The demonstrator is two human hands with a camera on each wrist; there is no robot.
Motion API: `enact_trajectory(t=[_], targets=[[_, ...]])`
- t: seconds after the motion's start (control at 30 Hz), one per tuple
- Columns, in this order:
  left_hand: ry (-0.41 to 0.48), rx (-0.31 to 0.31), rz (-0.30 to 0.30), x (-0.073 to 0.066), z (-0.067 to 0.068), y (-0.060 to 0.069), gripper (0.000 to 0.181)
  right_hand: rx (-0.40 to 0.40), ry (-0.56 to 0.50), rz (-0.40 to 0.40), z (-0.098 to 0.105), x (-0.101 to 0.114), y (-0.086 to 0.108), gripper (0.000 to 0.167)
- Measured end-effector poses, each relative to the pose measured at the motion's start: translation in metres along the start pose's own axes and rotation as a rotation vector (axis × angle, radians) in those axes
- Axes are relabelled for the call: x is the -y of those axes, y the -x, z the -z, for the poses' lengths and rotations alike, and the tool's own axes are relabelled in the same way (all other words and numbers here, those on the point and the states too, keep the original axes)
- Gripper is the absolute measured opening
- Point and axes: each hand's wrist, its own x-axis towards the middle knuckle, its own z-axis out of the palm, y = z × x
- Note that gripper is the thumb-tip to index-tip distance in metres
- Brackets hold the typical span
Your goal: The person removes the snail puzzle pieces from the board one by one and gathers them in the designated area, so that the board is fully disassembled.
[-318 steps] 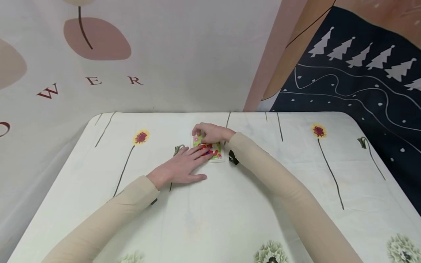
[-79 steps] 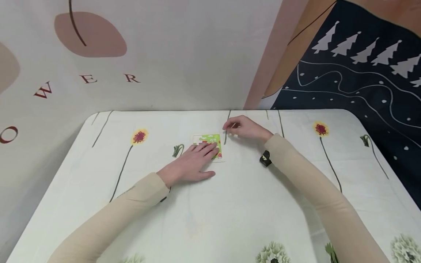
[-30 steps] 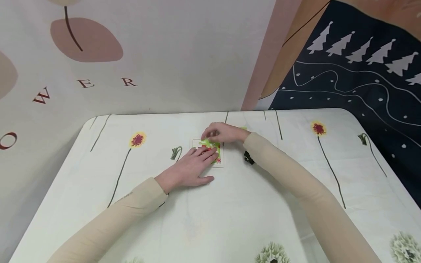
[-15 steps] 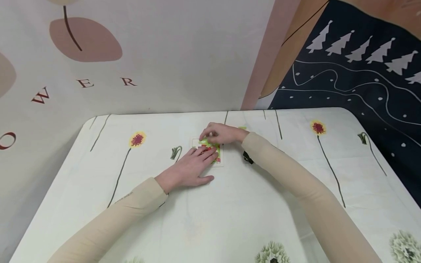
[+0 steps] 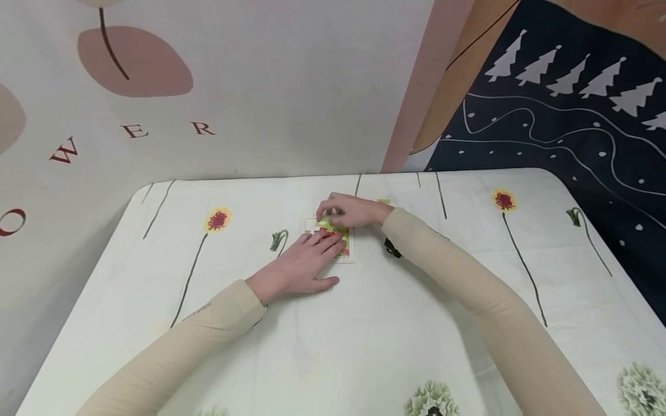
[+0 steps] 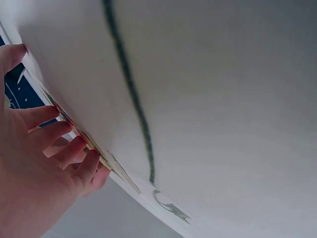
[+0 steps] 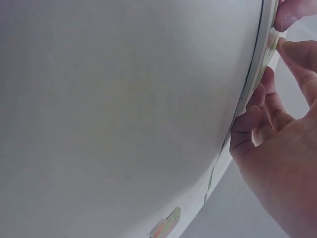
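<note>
A small jigsaw puzzle (image 5: pixel 344 254) with a green and red picture lies in its pale tray near the table's far edge. My left hand (image 5: pixel 299 267) rests on it from the near side, fingers stretched out and thumb spread on the tablecloth. Its fingers also cover the puzzle's edge (image 6: pixel 121 173) in the left wrist view. Over the puzzle's far side, my right hand (image 5: pixel 350 210) curls its thumb and fingers at a green puzzle piece (image 5: pixel 324 222), mostly hidden beneath them. The right wrist view shows the thumb against the puzzle (image 7: pixel 256 77).
A loose green puzzle piece (image 5: pixel 384 201) lies behind my right wrist; the right wrist view shows loose jigsaw pieces (image 7: pixel 171 223) on the cloth. A white tablecloth (image 5: pixel 385 335) with printed flowers covers the table. Printed fabric (image 5: pixel 291 115) hangs behind it.
Since 2.6 s ago my right hand has come back left onto the puzzle, and a loose green piece now shows behind its wrist. Over the last second both hands stay nearly still.
</note>
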Motion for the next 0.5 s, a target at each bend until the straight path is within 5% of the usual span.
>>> enact_trajectory(t=[0.5], targets=[[0.002,0.009,0.002,0.0004,0.0,-0.0001,0.073,-0.026,-0.037,0.035,0.0019,-0.0012,0.0028,0.026]])
